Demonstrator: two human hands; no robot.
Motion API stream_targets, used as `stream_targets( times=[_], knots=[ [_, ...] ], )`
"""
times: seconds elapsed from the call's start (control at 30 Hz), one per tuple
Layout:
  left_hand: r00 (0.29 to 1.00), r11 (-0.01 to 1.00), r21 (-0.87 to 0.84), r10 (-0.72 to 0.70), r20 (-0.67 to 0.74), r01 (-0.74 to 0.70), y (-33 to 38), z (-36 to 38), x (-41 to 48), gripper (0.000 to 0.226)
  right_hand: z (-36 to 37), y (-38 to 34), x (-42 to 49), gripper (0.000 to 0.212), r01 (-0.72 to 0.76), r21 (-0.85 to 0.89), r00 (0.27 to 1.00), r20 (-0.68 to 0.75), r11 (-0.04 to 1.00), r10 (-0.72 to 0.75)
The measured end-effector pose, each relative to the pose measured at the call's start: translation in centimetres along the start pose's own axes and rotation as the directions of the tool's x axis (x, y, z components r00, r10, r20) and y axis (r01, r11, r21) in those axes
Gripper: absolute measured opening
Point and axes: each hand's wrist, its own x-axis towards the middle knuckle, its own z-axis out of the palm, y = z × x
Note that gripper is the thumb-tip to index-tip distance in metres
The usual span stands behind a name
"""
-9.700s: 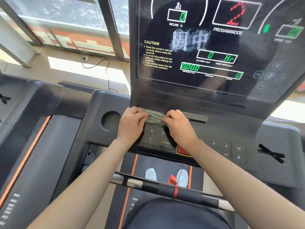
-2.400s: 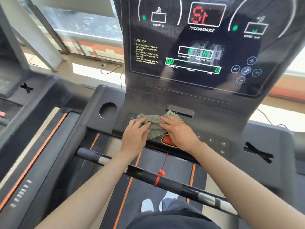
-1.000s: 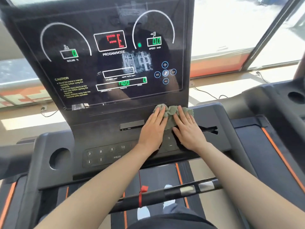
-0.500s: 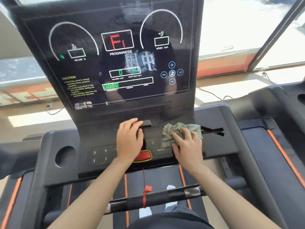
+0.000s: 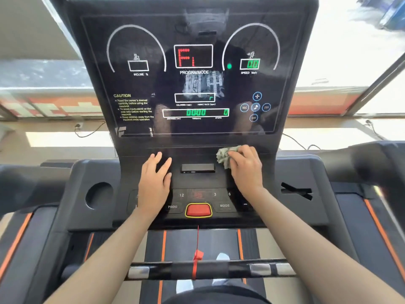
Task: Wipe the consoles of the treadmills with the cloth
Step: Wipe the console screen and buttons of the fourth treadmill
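Note:
A black treadmill console (image 5: 197, 150) fills the middle of the head view, with a lit display panel (image 5: 192, 80) above and a button strip with a red stop button (image 5: 198, 209) below. My right hand (image 5: 246, 170) grips a crumpled grey-green cloth (image 5: 224, 155) against the console's sloped face, just under the display's lower right corner. My left hand (image 5: 155, 181) lies flat with straight fingers on the console left of a small slot (image 5: 198, 168). It covers part of the left buttons.
A cup hole (image 5: 99, 195) sits in the left tray and a cross-shaped slot (image 5: 295, 190) in the right one. A handlebar (image 5: 208, 270) with a red safety cord (image 5: 196, 255) crosses below my arms. Neighbouring treadmills flank both sides; windows and floor cables lie behind.
My right hand has carried the cloth up and to the right, from the button strip to just below the display. My left hand has stayed flat on the console's left side.

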Motion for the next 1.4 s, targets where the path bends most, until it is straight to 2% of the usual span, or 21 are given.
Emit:
stream_targets(
  times=[0.2,0.3,0.4,0.5,0.6,0.73,0.83,0.9,1.03,1.1,1.2,1.3,1.4],
  knots=[
    [0.998,0.999,-0.029,0.035,0.046,-0.033,-0.5,-0.6,-0.2,0.047,3.9,-6.7,1.4,0.007,0.157,0.086,0.958,0.23,0.984,-0.173],
    [0.996,0.997,-0.063,0.051,0.07,-0.046,-0.8,-1.0,-0.3,0.048,5.4,-9.7,2.0,0.013,0.247,0.093,0.921,0.287,0.965,-0.263],
    [0.996,0.996,-0.078,0.045,0.075,-0.039,-1.1,-1.3,-0.2,0.047,5.3,-9.9,1.9,0.013,0.262,0.091,0.907,0.316,0.961,-0.277],
    [0.996,0.995,-0.082,0.054,0.075,-0.048,-1.0,-1.6,-0.2,0.048,3.7,-7.0,1.1,0.009,0.167,0.077,0.947,0.266,0.983,-0.181],
    [0.996,0.996,-0.078,0.047,0.077,-0.041,-1.0,-1.8,-0.2,0.049,1.4,-3.2,0.1,0.012,-0.045,0.052,0.982,0.187,0.998,0.035],
    [0.996,0.998,-0.056,0.042,0.082,-0.037,-1.1,-1.6,-0.2,0.05,-1.0,-0.6,-0.5,0.021,-0.324,0.045,0.934,0.173,0.945,0.312],
    [0.996,0.998,-0.054,0.045,0.072,-0.041,-1.2,-1.5,-0.2,0.05,-0.8,-2.3,-0.4,0.021,-0.369,0.054,0.916,0.189,0.928,0.354],
    [0.997,0.997,-0.062,0.046,0.066,-0.042,-1.2,-1.4,-0.1,0.05,-0.1,-4.4,-0.4,0.022,-0.324,0.082,0.932,0.198,0.943,0.303],
    [0.996,0.995,-0.069,0.071,0.048,-0.068,-1.4,-1.2,-0.2,0.053,2.5,-8.5,-0.2,0.024,-0.109,0.114,0.969,0.232,0.988,0.08],
    [0.996,0.996,-0.064,0.07,0.048,-0.067,-1.5,-1.2,-0.3,0.053,3.8,-10.6,0.1,0.024,0.017,0.14,0.959,0.276,0.99,-0.056],
    [0.998,0.998,-0.057,0.04,0.056,-0.037,-1.5,-1.2,-0.3,0.05,5.1,-12.5,0.4,0.039,0.149,0.167,0.912,0.357,0.975,-0.201],
    [0.997,0.997,-0.061,0.053,0.057,-0.049,-1.8,-1.2,-0.3,0.049,4.8,-10.9,0.6,0.043,0.168,0.158,0.912,0.35,0.973,-0.214],
    [0.997,0.996,-0.062,0.066,0.048,-0.063,-2.0,-1.4,-0.3,0.048,3.2,-7.4,-0.1,0.038,0.066,0.096,0.96,0.265,0.993,-0.09]
  ],
)
